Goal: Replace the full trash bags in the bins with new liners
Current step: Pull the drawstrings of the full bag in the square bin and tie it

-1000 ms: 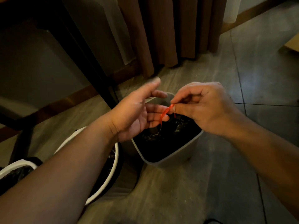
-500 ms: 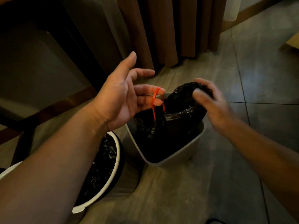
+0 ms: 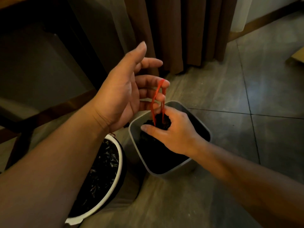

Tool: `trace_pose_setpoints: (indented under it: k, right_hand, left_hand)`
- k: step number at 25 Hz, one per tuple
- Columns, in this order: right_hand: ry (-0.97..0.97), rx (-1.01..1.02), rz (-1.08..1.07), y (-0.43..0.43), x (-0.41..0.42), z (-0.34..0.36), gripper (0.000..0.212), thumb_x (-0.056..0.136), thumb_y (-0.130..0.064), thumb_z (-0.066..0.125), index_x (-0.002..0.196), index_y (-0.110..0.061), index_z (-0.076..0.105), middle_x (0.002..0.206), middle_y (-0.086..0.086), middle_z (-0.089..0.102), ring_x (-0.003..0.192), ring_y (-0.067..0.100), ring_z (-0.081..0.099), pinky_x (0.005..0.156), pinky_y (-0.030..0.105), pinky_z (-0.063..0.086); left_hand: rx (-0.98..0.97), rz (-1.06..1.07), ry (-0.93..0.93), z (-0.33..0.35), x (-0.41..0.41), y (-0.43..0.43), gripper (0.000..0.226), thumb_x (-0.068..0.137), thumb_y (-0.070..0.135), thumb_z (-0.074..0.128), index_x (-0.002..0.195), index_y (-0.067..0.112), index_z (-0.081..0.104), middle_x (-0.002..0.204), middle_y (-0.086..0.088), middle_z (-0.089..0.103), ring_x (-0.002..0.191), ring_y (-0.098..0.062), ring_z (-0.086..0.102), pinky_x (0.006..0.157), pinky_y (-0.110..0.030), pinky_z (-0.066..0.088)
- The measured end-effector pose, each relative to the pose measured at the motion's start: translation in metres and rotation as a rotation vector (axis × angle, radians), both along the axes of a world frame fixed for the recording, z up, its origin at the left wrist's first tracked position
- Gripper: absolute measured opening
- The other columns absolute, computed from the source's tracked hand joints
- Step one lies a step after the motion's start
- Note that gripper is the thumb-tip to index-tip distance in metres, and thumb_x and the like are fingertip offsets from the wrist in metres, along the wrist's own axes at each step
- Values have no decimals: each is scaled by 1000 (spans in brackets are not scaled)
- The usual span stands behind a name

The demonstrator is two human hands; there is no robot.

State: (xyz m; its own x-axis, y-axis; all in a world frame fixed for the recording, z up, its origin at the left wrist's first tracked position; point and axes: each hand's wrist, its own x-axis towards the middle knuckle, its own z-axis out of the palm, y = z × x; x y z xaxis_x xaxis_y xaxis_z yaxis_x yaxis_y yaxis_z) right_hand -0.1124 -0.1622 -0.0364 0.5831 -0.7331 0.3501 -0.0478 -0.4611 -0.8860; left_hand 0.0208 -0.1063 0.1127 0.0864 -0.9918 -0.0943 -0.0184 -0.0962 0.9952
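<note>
A square grey bin (image 3: pixel 199 120) stands on the floor with a black trash bag (image 3: pixel 158 155) inside. My right hand (image 3: pixel 172 132) grips the gathered neck of the bag, just above the bin's rim. A red drawstring (image 3: pixel 157 97) runs up from the neck and loops over a finger of my left hand (image 3: pixel 125 94), which is raised above and to the left of the bin with its fingers spread and nearly straight. A round white-rimmed bin (image 3: pixel 113 175) lined with a black bag sits at the lower left.
Brown curtains (image 3: pixel 177 33) hang behind the bins. A dark table leg (image 3: pixel 79 35) and wall stand at the left. Grey tiled floor (image 3: pixel 246 96) stretches to the right, with a cardboard edge (image 3: pixel 297 56) at the far right.
My left hand rose and drew the red drawstring longer. My right hand came down from the bag's bulging top and closed around its gathered neck, so the bag now sits lower in the bin.
</note>
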Motion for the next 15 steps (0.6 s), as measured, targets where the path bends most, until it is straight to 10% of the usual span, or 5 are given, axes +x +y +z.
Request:
trace_pose_setpoints:
  k: [8, 15]
  right_hand:
    - [101, 165, 62, -9, 10, -25, 19, 86, -54, 76, 89, -39, 67, 85, -12, 74, 76, 5, 72, 66, 20, 58]
    - [68, 449, 56, -7, 19, -44, 43, 87, -67, 68, 77, -25, 70, 67, 2, 66, 64, 24, 67, 62, 40, 55]
  left_hand:
    - [-191, 78, -91, 34, 19, 6, 53, 101, 57, 42, 132, 19, 63, 88, -4, 70, 72, -17, 62, 58, -32, 47]
    - [-296, 7, -126, 36, 6, 13, 35, 96, -1, 62, 125, 18, 60, 85, -3, 71, 71, -13, 65, 68, -33, 54]
